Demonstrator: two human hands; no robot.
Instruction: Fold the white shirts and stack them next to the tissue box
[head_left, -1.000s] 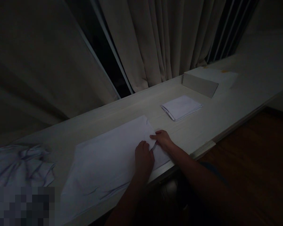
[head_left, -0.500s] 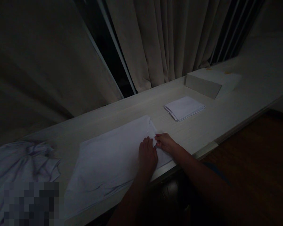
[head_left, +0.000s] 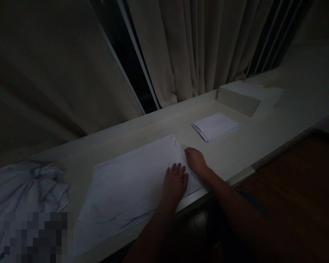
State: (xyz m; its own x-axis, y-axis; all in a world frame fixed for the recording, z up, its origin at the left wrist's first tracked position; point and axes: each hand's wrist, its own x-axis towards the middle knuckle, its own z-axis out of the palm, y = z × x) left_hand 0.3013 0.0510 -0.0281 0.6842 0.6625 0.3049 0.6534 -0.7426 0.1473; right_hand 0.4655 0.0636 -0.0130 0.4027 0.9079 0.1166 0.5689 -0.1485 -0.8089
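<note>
A white cloth (head_left: 131, 179) lies spread on the long pale counter, its right part folded over in a strip, with wrinkles along the near edge. My left hand (head_left: 175, 182) rests flat on it near the right end, fingers apart. At the cloth's right edge, my right hand (head_left: 196, 160) is closed with the fingertips curled in on the fabric; they are partly hidden. Beyond that hand sits a neatly folded white cloth (head_left: 216, 127).
Crumpled white fabric (head_left: 30, 190) is heaped at the left end of the counter (head_left: 164, 126). A white box (head_left: 238, 100) stands farther right. Beige curtains (head_left: 175, 54) hang along the back edge. A wooden floor (head_left: 298, 175) lies below on the right.
My right hand has shifted away from my left hand, up along the cloth's right edge. My left hand's fingers have spread and slid slightly right and nearer.
</note>
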